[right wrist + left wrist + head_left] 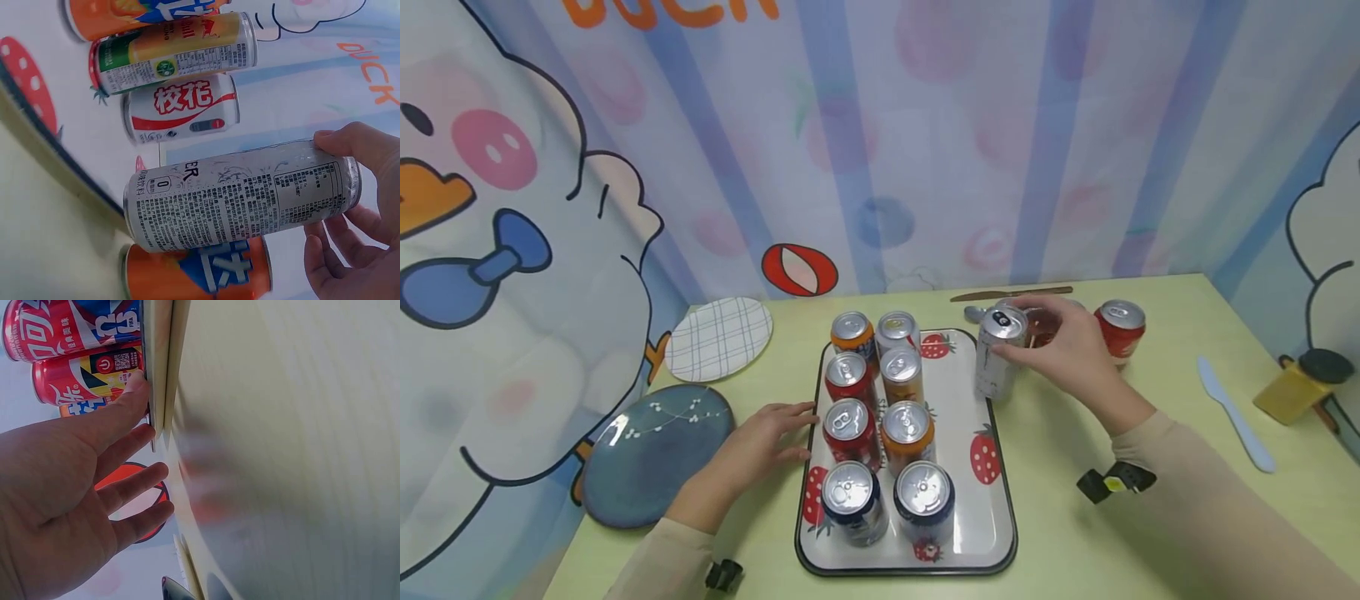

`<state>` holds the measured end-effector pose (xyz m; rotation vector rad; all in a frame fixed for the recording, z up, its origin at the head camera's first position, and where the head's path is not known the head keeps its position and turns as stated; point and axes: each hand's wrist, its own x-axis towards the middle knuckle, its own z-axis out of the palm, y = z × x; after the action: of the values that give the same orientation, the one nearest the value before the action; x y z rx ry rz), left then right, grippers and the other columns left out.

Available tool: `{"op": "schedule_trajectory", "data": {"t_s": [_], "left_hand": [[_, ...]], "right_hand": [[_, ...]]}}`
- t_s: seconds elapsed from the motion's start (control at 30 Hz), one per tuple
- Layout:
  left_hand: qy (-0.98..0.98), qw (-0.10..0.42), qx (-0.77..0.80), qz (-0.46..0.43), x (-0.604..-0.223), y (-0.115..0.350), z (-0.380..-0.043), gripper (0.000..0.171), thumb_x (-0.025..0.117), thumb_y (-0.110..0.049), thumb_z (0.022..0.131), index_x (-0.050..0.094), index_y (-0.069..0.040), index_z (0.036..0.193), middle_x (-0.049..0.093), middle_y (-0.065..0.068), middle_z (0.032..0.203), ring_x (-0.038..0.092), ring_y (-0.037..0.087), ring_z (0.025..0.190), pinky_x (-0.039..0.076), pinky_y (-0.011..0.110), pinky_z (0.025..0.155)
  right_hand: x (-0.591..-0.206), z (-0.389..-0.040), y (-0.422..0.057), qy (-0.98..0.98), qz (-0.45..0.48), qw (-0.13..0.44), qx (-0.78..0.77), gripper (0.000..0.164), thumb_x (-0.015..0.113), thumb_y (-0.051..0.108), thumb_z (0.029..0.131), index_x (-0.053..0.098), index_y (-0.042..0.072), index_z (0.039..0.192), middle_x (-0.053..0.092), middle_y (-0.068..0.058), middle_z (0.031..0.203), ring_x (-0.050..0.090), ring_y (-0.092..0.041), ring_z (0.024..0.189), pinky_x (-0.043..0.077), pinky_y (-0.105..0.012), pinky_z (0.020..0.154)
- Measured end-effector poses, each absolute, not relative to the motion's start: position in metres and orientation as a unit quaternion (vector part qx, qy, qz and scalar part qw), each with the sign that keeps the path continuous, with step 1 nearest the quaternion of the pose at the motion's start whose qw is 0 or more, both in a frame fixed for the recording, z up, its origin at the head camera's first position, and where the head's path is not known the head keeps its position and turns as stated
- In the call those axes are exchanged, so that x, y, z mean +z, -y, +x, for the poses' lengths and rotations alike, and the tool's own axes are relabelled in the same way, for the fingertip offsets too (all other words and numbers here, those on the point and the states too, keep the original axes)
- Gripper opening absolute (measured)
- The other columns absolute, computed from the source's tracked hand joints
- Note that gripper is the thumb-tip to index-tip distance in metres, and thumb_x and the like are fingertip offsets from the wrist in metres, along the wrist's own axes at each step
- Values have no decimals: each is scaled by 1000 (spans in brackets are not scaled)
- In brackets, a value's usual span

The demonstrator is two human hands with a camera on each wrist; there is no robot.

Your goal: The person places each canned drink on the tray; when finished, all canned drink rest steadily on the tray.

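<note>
My right hand (1071,346) holds a tall white can (996,367) near its top, between thumb and fingers. The can is at the tray's right rim; the right wrist view shows small dark print along its side (237,200). Several soda cans stand in two columns on the strawberry-patterned tray (977,525), including a red can (852,437), an orange can (908,433) and a dark blue-and-silver can (923,500). With fingers spread, my left hand (760,450) touches the tray's left edge; in the left wrist view its thumb lies by the red cans (87,375).
Right of the tray stands a red can (1122,329); other cans are partly hidden behind my right hand. A brown knife (1011,293) and spoon (974,313) lie at the back. A pale blue knife (1236,417) lies right. Checked plate (718,337) and blue plate (658,458) are left.
</note>
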<state>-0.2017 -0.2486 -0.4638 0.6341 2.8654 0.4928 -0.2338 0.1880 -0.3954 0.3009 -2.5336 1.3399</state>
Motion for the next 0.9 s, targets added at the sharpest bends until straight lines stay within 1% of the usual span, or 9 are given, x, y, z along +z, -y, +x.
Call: {"op": "schedule_trajectory", "data": {"t_s": [0.07,0.17,0.23,0.3,0.47,0.53,0.73,0.9], "left_hand": [[-960,84,164,209,-462,249,-202,55,81,-29,90,65,-15,141,53,9,156,49,38,144,43,58,117],[-962,86,162,202,-461,250,-202,55,81,-30,89,66,-17,141,53,9,156,48,38,144,43,59,116],[-963,86,160,200,-460,250,-202,55,82,-30,89,66,-17,140,54,9,156,49,37,144,44,59,116],[-963,87,160,200,-461,249,-202,55,82,-29,89,66,-17,140,54,9,156,49,37,144,44,58,116],[-961,95,162,205,-463,247,-203,55,81,-29,89,66,-16,140,53,9,156,49,37,144,44,57,117],[-961,96,162,203,-463,246,-203,55,82,-30,89,66,-16,140,53,8,156,48,37,144,44,57,117],[-963,92,158,198,-463,247,-203,55,81,-30,89,66,-17,140,53,7,156,49,36,144,44,57,117],[-963,91,161,198,-464,247,-203,55,82,-30,89,67,-17,140,54,7,156,49,36,144,44,57,117]], "right_hand": [[-393,-243,-179,870,110,115,467,59,93,26,78,68,12,130,71,-12,118,69,-30,96,57,-23,72],[-391,-260,-166,871,123,97,466,60,91,26,80,66,12,132,70,-13,123,69,-31,105,61,-37,82],[-391,-272,-158,870,134,86,467,60,91,24,80,65,11,132,69,-13,125,68,-32,113,62,-45,86],[-391,-283,-152,871,144,75,463,59,91,22,80,65,10,132,69,-14,125,67,-33,117,61,-49,90],[-395,-303,-146,877,142,30,459,58,90,23,80,65,10,131,70,-12,125,66,-32,120,59,-51,97],[-397,-307,-145,877,139,20,460,58,90,23,80,64,10,131,70,-12,125,66,-31,120,58,-51,99],[-399,-313,-144,873,142,17,466,58,90,25,81,64,10,130,70,-12,125,67,-31,119,57,-52,100],[-399,-314,-147,883,166,24,438,62,89,24,82,62,8,136,70,-14,130,66,-32,123,54,-52,105]]}}
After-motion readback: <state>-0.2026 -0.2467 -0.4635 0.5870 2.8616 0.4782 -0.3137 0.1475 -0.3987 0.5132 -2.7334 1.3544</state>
